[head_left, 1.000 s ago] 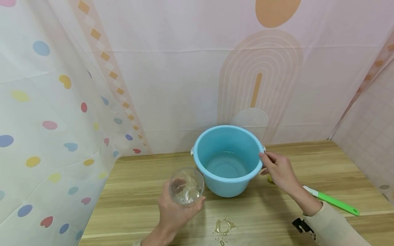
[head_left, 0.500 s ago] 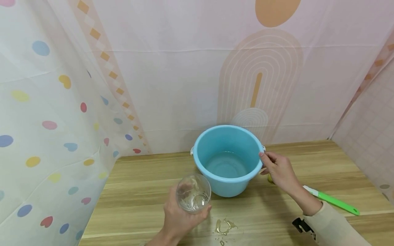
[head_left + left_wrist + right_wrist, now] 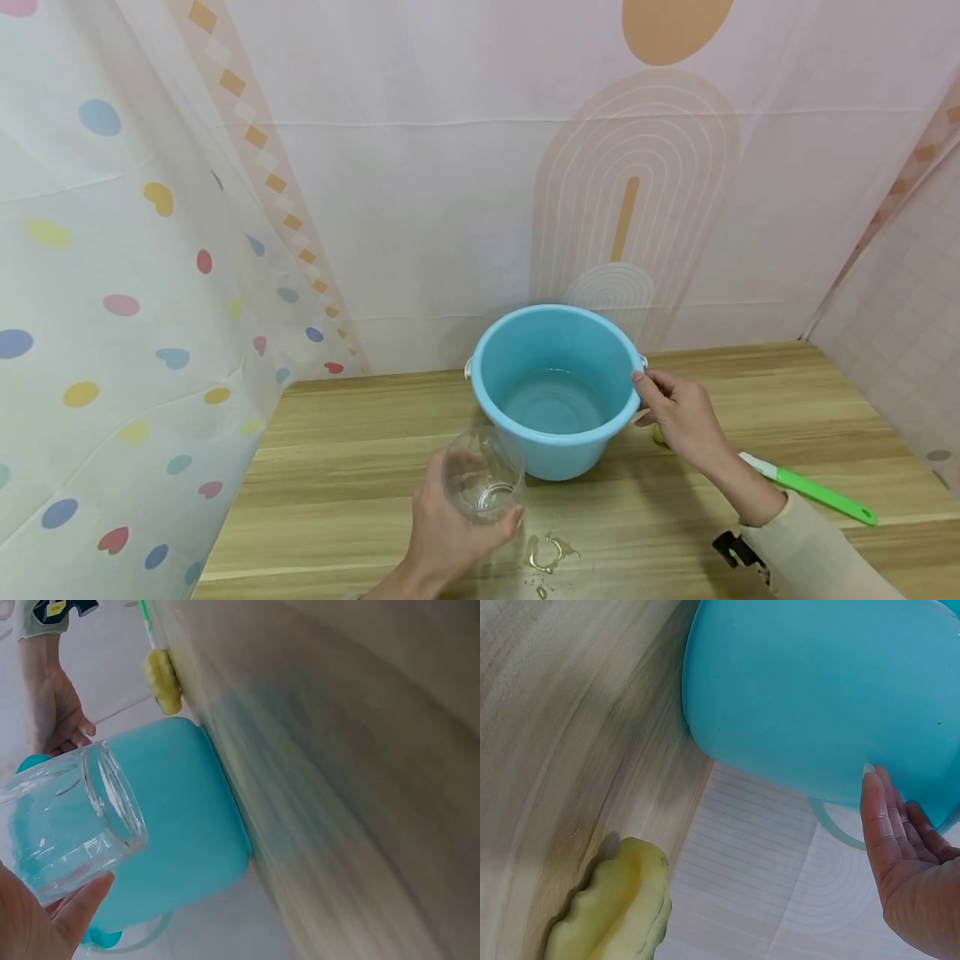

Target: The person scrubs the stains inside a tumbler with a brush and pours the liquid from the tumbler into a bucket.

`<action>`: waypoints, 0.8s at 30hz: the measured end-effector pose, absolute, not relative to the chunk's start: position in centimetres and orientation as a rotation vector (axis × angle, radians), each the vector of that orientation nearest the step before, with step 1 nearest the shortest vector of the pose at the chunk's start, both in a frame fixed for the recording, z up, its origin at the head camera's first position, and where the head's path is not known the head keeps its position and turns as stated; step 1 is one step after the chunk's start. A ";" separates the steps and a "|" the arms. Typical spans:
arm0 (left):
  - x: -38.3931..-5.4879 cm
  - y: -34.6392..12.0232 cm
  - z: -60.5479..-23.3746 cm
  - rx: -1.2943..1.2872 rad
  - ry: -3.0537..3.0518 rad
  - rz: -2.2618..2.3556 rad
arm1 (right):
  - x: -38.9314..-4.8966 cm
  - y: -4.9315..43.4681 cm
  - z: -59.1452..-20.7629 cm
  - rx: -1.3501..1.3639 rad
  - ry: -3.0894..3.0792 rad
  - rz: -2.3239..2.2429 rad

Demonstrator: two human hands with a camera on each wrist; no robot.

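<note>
My left hand (image 3: 453,533) grips a clear drinking glass (image 3: 480,479) in front of the light blue bucket (image 3: 558,460), left of its middle. The glass is tilted, its mouth facing up toward the head camera; in the left wrist view the glass (image 3: 64,817) overlaps the bucket (image 3: 180,825). A little clear water seems to lie in the bottom of the bucket. At the bucket's right side, my right hand (image 3: 682,417) holds the rim, thumb on top and fingers against the outer wall (image 3: 810,697).
A sponge bottle brush with a green handle (image 3: 825,497) lies right of the bucket; its yellow sponge head (image 3: 619,907) is mostly behind my right hand in the head view. A small water spill (image 3: 547,553) wets the wooden table (image 3: 337,483). Patterned curtains (image 3: 405,217) stand behind and beside.
My left hand has moved the glass to the right and slightly nearer the front, with a small change in tilt. The bucket and my right hand have stayed in place.
</note>
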State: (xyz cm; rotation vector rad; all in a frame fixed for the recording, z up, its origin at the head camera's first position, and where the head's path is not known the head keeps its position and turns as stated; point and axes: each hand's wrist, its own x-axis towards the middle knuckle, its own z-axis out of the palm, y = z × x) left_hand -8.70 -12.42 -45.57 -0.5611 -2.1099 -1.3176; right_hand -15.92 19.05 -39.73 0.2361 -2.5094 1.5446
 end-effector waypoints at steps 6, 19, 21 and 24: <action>-8.7 -12.5 -45.3 -0.501 -2.153 -1.437 | -15.9 19.0 -39.7 0.225 -2.515 1.539; -8.2 -12.4 -44.8 -0.531 -2.230 -1.716 | -15.9 19.0 -39.7 0.216 -2.520 1.548; -8.1 -12.4 -44.6 -0.532 -2.255 -1.778 | -15.9 19.0 -39.7 0.218 -2.522 1.548; -7.9 -12.2 -44.3 -0.531 -2.316 -1.828 | -15.9 19.0 -39.7 0.218 -2.524 1.546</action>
